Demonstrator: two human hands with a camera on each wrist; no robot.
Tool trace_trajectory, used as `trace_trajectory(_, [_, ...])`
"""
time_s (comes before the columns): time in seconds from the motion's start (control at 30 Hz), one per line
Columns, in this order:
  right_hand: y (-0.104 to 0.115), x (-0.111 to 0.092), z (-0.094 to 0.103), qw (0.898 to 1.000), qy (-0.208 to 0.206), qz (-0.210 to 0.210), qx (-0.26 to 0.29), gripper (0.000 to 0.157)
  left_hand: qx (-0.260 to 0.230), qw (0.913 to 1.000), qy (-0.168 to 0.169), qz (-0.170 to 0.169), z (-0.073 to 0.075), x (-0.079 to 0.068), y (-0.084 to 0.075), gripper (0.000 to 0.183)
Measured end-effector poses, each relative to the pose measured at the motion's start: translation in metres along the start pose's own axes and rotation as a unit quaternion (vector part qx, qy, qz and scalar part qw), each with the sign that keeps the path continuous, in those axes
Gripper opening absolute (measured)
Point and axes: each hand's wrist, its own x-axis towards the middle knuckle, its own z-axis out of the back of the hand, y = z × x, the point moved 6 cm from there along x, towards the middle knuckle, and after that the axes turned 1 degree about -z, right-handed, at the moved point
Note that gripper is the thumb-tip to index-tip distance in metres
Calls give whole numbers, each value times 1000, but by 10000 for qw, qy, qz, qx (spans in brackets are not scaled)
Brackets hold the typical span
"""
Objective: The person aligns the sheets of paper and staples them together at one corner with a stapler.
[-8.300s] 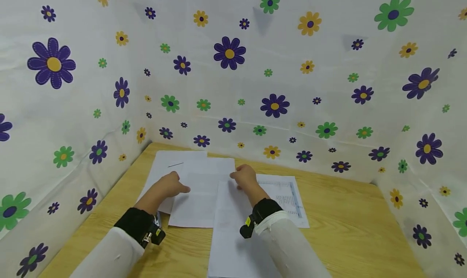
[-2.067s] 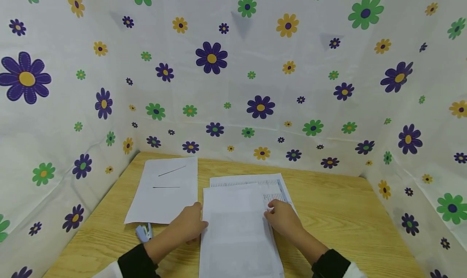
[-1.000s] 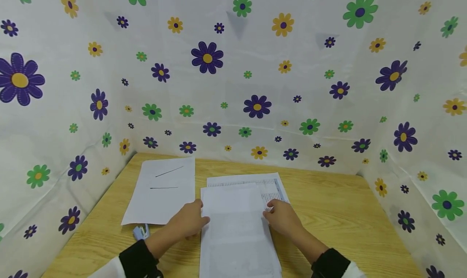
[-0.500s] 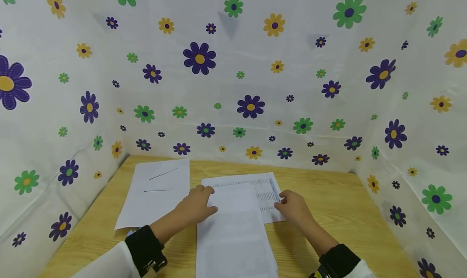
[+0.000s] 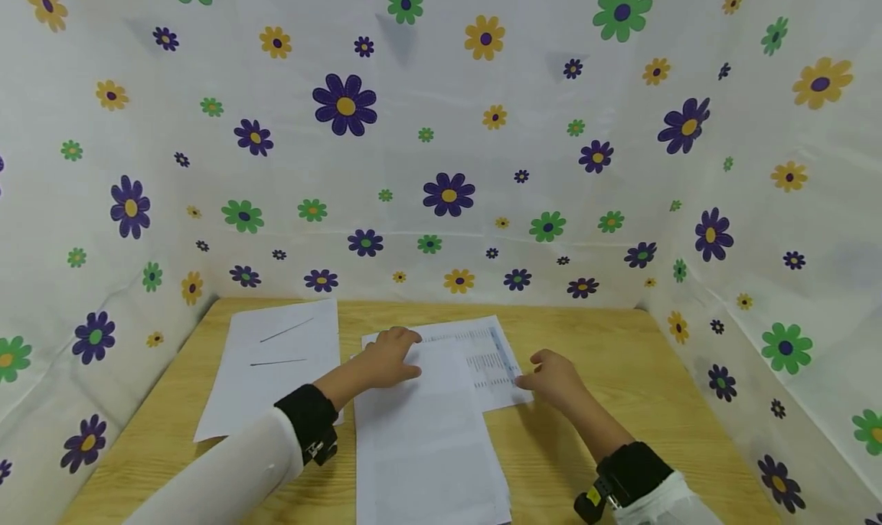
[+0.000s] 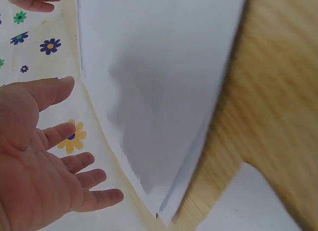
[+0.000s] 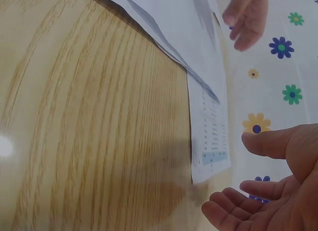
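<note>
A small stack of blank white sheets (image 5: 427, 456) lies in the middle of the table, its edges slightly uneven. Under its far end a printed sheet (image 5: 488, 364) with rows of text and a blue strip sticks out to the right, slanted. My left hand (image 5: 387, 358) is over the far left corner of the stack; the left wrist view shows its fingers spread and holding nothing. Beside the printed sheet's right edge is my right hand (image 5: 556, 383), thumb and fingers apart. In the right wrist view the fingers (image 7: 233, 208) are near that sheet's corner with nothing between them.
To the left lies a white sheet (image 5: 276, 391) bearing two thin dark lines, partly behind the left sleeve (image 5: 234, 464). The wooden table (image 5: 599, 341) meets flower-printed curtains (image 5: 441, 142) at the back and sides.
Earlier, another blank sheet lay between the left sheet and the stack. Lately the left hand rose along the stack's left edge; the right moved off the stack to the printed sheet's edge.
</note>
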Motion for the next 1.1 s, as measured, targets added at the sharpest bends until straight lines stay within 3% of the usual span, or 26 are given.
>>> trace_trajectory(0.23, [9,3,-14,9998,80,-102,-150,64,305,9988,58,386,3,33,6,62])
trace_trajectory(0.53, [10,7,-18,9994,28,-270,-229,68,619,9951,-431,640,12,61,37,53])
trace_trajectory(0.73, [11,10,-25,9988,-100,-261,-405,72,667,9940,-300,815,10,64,46,44])
trace_trajectory(1.1, [13,11,-32,9984,-311,-243,-412,66,628,9920,-190,1081,11,60,37,44])
